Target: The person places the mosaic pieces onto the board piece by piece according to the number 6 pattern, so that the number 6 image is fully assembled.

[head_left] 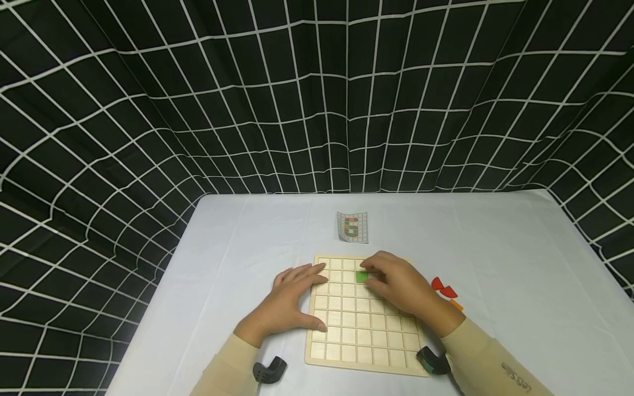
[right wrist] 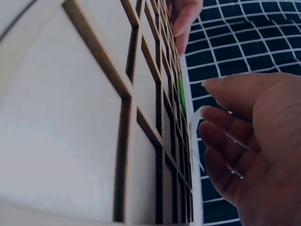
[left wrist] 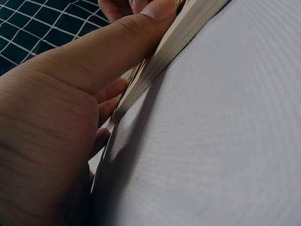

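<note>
A pale wooden grid board point(head_left: 346, 335) lies on the white table. One green square tile point(head_left: 362, 276) sits in a cell near its far side. My left hand point(head_left: 292, 300) rests along the board's left edge, fingers spread and thumb on the near part of the rim. In the left wrist view, its thumb point(left wrist: 127, 35) lies over the wooden edge. Over the board's far right part is my right hand point(head_left: 396, 280), fingers loosely bent beside the green tile. The right wrist view shows a gap between those fingertips point(right wrist: 210, 84) and the tile, with nothing held.
Two red quarter-round pieces point(head_left: 448, 291) and an orange piece point(head_left: 457, 304) lie right of the board, close to my right forearm. Beyond the board is a small printed pattern sheet point(head_left: 353, 227). A black curtain point(head_left: 327, 99) with white grid lines hangs behind the table.
</note>
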{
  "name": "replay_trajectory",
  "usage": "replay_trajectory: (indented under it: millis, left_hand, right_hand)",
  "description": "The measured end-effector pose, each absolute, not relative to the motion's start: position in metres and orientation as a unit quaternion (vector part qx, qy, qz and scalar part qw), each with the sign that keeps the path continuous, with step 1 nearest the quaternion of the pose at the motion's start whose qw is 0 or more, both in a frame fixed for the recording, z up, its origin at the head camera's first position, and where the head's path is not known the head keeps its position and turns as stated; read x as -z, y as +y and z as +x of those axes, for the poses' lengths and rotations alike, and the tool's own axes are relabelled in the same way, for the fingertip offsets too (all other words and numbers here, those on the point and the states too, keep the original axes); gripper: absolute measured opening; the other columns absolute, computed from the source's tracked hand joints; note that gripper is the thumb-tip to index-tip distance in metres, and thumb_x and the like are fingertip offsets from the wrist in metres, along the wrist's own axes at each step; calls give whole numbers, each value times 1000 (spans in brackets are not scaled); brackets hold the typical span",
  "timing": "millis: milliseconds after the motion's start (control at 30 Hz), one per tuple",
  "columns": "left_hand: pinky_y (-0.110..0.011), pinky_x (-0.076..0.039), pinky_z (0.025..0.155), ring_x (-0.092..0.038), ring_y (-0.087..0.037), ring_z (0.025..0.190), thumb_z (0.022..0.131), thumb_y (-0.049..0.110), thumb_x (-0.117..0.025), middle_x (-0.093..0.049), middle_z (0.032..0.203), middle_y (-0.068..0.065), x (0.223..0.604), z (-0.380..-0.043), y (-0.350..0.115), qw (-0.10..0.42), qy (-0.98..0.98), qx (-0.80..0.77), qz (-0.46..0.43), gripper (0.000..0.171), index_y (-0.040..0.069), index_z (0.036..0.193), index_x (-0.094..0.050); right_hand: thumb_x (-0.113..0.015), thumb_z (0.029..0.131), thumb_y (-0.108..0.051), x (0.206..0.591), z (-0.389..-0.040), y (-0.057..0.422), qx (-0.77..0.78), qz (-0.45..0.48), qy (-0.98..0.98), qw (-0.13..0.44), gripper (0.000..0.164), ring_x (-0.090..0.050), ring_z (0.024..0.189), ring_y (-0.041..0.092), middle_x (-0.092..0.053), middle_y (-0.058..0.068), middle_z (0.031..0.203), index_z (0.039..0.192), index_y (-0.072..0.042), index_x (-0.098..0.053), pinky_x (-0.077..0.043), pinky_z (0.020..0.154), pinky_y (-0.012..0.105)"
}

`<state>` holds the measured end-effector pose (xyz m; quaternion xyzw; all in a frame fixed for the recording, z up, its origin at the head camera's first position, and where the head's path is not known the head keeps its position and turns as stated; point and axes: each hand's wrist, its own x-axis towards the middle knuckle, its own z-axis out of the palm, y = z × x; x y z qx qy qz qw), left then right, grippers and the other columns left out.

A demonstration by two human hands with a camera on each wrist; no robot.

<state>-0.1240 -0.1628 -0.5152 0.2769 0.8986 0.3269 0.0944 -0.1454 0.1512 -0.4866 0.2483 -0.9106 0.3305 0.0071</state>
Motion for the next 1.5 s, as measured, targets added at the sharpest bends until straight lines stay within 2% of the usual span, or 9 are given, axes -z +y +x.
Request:
replay_trajectory:
  millis: [200, 433, 800, 1100, 1267, 1500]
  left_hand:
    - [-58, -9, 126, -25, -28, 160, 72, 59, -97, -33, 176, 4, 515, -124, -162, 93, 900, -325, 276, 96, 22, 153, -60]
    - [-58, -9, 126, -25, -27, 160, 72, 61, -97, -33, 176, 4, 517, -124, -162, 93, 899, -327, 275, 96, 23, 152, -61]
    - [-58, -8, 126, -25, -26, 160, 72, 60, -97, -33, 176, 3, 515, -125, -161, 94, 898, -326, 281, 97, 23, 153, -60]
    - [-58, -9, 126, -25, -27, 160, 72, 61, -96, -33, 176, 4, 514, -125, -162, 93, 899, -323, 279, 98, 23, 154, -58]
    - [-59, -10, 125, -25, -27, 160, 72, 63, -96, -33, 176, 4, 516, -125, -163, 90, 899, -323, 280, 98, 24, 154, -58]
    - [-59, -10, 125, -25, -26, 160, 72, 63, -96, -33, 176, 4, 517, -125, -163, 90, 899, -325, 279, 99, 24, 154, -58]
  right_hand:
    - [-84, 94, -7, 483, -144, 156, -346, 235, -908, 11, 30, -68, 99, 15, -73, -4, 114, 123, -10, -76, -60, 89, 43]
    - [-86, 94, -7, 481, -143, 164, -364, 215, -906, 24, 30, -60, 87, 14, -71, -6, 108, 123, -10, -77, -55, 77, 35]
    - [-83, 97, -7, 477, -141, 183, -386, 195, -901, 40, 30, -65, 92, 14, -73, 2, 115, 127, -8, -76, -59, 80, 38]
    - [-84, 97, -7, 472, -142, 202, -392, 184, -898, 76, 31, -62, 90, 14, -73, -3, 113, 127, -9, -76, -58, 81, 40]
    - [-85, 94, -2, 469, -144, 213, -395, 175, -897, 90, 33, -61, 90, 15, -74, -2, 113, 125, -11, -77, -56, 81, 31]
    - [-81, 98, -4, 463, -144, 233, -404, 153, -899, 72, 32, -64, 92, 21, -75, 5, 116, 129, -8, -75, -52, 81, 18]
